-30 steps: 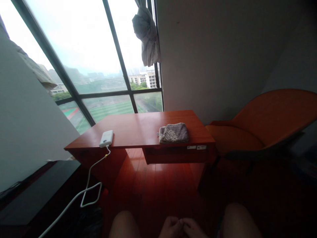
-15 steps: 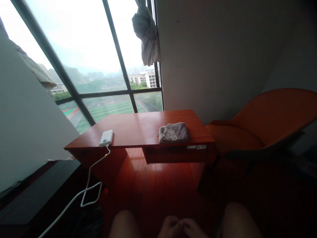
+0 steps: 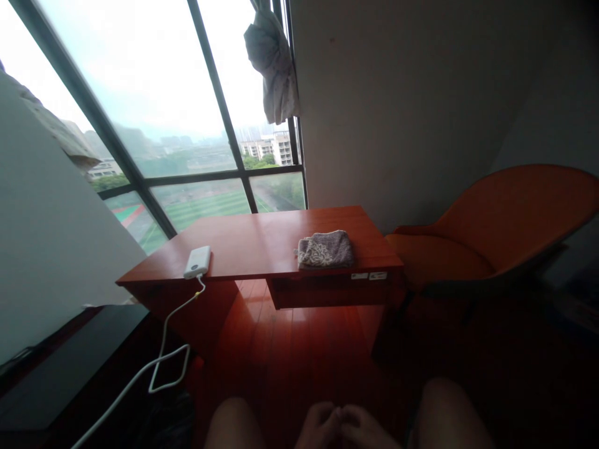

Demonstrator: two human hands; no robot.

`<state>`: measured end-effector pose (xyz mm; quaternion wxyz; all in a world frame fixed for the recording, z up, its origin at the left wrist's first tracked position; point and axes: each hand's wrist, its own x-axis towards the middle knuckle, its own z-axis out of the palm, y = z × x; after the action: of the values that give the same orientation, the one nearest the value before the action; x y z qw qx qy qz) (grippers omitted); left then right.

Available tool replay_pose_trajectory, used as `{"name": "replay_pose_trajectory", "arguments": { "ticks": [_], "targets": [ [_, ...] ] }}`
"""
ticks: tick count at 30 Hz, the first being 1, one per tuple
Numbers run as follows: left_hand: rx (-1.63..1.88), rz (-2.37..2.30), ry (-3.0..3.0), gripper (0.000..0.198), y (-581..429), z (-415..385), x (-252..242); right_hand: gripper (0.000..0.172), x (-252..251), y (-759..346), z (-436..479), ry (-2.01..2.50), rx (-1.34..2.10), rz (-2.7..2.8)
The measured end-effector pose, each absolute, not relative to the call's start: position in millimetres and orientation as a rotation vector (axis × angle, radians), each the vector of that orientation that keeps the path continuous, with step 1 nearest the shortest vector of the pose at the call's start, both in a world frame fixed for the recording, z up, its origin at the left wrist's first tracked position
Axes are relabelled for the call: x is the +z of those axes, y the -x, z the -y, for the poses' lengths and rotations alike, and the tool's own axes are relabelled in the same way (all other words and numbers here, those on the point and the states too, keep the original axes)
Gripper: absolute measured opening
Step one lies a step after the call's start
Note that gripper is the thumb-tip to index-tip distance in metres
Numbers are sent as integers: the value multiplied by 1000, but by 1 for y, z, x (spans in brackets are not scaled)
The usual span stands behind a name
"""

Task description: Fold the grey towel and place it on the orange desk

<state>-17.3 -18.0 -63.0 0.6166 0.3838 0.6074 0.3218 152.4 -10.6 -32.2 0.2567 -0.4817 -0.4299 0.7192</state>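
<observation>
My left hand (image 3: 319,425) and my right hand (image 3: 364,428) rest low between my knees, dim in the shadow. Both have curled fingers, and their tips meet in the middle. No object shows in either one. Beyond them, on the near edge of a reddish wooden desk (image 3: 255,246), lies a folded grey-brown cloth (image 3: 326,251) with a pale pattern. Farther left on the same desk sits a white power bank (image 3: 197,260). A white cable (image 3: 163,333) is plugged into its near end and hangs down over the edge, looping toward the lower left.
An orange chair (image 3: 510,218) stands to the right of the desk. Behind the desk are a large window (image 3: 140,93) and a knotted curtain (image 3: 274,62). At lower left is a dark flat surface (image 3: 70,374). My knees (image 3: 234,424) flank my hands.
The view has shifted slightly, so the desk and its things sit a little farther left. My fingers, closely interlaced before, now meet at the tips. The cloth and power bank have stayed put.
</observation>
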Motion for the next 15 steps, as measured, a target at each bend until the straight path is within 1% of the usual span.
{"name": "replay_pose_trajectory", "arguments": {
  "ticks": [3, 6, 9, 15],
  "targets": [
    [667, -1380, -904, 77, 18, 20, -67, 29, -36, -151, 10, 1319, 1957, 1134],
    [626, -1387, -932, 73, 17, 22, -66, 20, -34, -152, 11, 1347, 1980, 1133],
    [666, -1392, -957, 69, 15, 22, -59, 16, -30, -153, 11, 1314, 2011, 1121],
    [700, -1396, -1001, 68, 5, 20, -37, 15, -33, -149, 8, 1224, 2042, 1044]
  ]
}}
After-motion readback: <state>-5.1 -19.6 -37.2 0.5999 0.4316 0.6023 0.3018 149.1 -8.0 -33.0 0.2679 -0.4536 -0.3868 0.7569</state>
